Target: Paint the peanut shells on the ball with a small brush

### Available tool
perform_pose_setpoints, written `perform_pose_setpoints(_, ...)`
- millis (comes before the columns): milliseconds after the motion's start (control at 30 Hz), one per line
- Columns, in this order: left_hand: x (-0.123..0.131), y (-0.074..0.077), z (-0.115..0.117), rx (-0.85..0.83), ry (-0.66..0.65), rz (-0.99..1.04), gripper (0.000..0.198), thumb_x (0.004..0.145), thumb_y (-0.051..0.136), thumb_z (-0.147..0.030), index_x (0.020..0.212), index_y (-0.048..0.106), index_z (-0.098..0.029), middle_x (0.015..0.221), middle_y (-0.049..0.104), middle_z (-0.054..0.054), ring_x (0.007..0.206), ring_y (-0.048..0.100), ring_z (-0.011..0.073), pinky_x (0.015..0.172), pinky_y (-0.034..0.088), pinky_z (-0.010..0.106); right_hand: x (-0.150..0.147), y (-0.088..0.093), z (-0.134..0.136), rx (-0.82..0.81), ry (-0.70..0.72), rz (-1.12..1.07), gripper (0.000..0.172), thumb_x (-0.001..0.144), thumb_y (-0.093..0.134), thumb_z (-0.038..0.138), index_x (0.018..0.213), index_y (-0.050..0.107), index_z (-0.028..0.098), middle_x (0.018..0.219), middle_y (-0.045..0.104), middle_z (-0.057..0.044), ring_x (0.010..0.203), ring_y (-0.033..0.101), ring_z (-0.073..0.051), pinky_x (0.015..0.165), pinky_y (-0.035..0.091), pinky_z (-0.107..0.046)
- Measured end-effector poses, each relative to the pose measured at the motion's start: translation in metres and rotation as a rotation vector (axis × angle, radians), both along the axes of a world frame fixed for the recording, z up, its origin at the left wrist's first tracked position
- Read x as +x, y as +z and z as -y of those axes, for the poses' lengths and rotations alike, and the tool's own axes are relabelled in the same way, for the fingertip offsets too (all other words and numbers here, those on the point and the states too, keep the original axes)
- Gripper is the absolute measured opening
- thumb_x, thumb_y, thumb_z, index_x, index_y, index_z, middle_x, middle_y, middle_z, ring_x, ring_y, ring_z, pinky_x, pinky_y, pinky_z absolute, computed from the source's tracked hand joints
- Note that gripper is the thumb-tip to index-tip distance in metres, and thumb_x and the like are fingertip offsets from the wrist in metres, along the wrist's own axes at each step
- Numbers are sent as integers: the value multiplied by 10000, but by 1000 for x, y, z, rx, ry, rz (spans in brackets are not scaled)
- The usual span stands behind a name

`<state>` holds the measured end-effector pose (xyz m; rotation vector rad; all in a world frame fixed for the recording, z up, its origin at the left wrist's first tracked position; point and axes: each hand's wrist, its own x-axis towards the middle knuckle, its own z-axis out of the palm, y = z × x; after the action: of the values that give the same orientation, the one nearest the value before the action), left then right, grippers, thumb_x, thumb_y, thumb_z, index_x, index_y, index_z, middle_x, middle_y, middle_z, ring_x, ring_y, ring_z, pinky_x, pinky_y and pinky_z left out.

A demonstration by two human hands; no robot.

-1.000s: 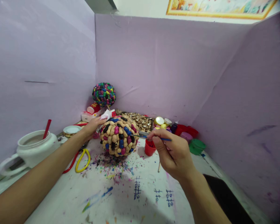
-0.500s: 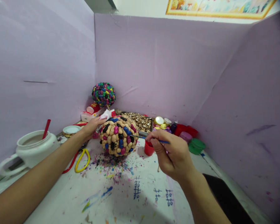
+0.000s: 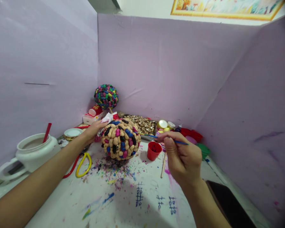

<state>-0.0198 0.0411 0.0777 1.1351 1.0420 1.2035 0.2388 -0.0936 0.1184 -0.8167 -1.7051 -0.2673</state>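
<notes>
A ball covered in peanuts [image 3: 120, 139] rests low over the white tabletop. Some of its peanuts are painted blue, black or magenta, while others are bare tan. My left hand [image 3: 96, 129] is closed at its far left side, beside a crumpled white tissue [image 3: 107, 117]; its fingertips are partly hidden. In my right hand [image 3: 184, 155] a thin blue-handled paintbrush [image 3: 152, 136] is pinched. The brush tip lies at the ball's upper right side; whether it touches I cannot tell. Below the brush stands a small red cup [image 3: 154, 152] with dark paint inside.
A white handled pot [image 3: 37, 148] and yellow-handled scissors [image 3: 83, 166] are on the left. Behind are a finished-looking multicoloured ball [image 3: 106, 96] and a tray of peanut shells [image 3: 142, 124]. A wooden stick [image 3: 163, 166] lies near the cup; a black phone-like slab [image 3: 228, 202] is at right.
My right hand has moved right and slightly back with the paintbrush, drawing its tip away from a blue peanut. More of the red cup shows. My left hand and the ball stay put.
</notes>
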Motion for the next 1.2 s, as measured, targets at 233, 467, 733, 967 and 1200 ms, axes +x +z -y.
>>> perform_pose_setpoints(233, -7, -2, -4, -30, -9, 65, 249, 620, 717, -192, 869, 701, -173, 742, 775, 44, 667, 729, 247, 508, 559, 273, 8, 1, 0, 67, -78, -93, 177, 895, 518, 125, 766, 621, 191, 715, 701, 1, 625, 675, -97, 575, 526, -193)
perform_pose_setpoints(467, -12, -6, -7, -37, 6, 104, 286, 590, 688, -168, 875, 699, -145, 742, 772, 68, 667, 726, 253, 562, 570, 288, -3, 1, 8, -8, 12, -69, 162, 903, 499, 133, 826, 628, 190, 684, 681, 11, 597, 661, -96, 557, 515, -188)
perform_pose_setpoints(733, -8, -2, -1, -32, 10, 114, 319, 551, 684, -166, 867, 685, -125, 723, 763, 73, 657, 719, 257, 575, 559, 300, -15, 6, 13, -48, 117, -16, 164, 880, 477, 109, 849, 614, 193, 666, 672, -4, 581, 652, -118, 530, 509, -208)
perform_pose_setpoints(967, -7, -1, -2, -34, -22, 132, 232, 556, 688, -167, 787, 676, -144, 664, 753, 52, 555, 685, 203, 541, 549, 271, -21, 2, 10, -78, 169, 19, 160, 873, 483, 102, 838, 624, 168, 670, 673, -21, 571, 642, -110, 558, 526, -203)
perform_pose_setpoints(1200, -7, 0, -1, -28, -21, 126, 149, 557, 690, -160, 703, 658, -155, 612, 734, 43, 533, 670, 199, 526, 541, 265, -18, 2, 10, -58, 131, 37, 163, 880, 475, 100, 818, 610, 166, 650, 667, -22, 557, 631, -110, 529, 499, -209)
